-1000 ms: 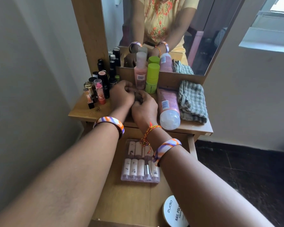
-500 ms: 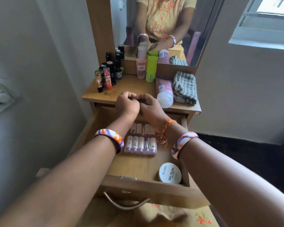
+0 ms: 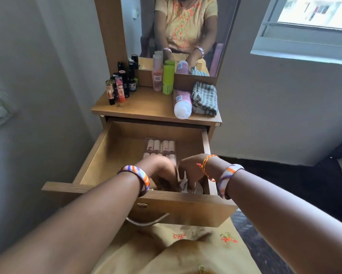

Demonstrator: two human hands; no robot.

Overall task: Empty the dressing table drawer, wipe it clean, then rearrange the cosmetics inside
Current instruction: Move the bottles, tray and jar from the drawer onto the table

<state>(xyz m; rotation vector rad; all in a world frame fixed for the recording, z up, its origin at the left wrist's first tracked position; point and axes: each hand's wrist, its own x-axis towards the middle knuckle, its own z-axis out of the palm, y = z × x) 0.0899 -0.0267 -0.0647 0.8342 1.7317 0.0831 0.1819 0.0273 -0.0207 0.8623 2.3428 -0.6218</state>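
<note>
The wooden drawer of the dressing table is pulled out towards me. At its back lies a clear case of small pale tubes. In the front right corner sits a round white tub with printed lettering. My left hand and my right hand are both down inside the drawer, close together over that tub, with fingers curled. The hands are blurred and hide what is under them. I cannot tell whether either one grips something.
On the tabletop stand several lipsticks and dark bottles, a pink bottle and a green tube. A pink bottle lies beside a folded checked cloth. A mirror rises behind them.
Both hands, held together, came back from the tabletop and dropped into the front right of the drawer. My view pulled back and now takes in the whole drawer.
</note>
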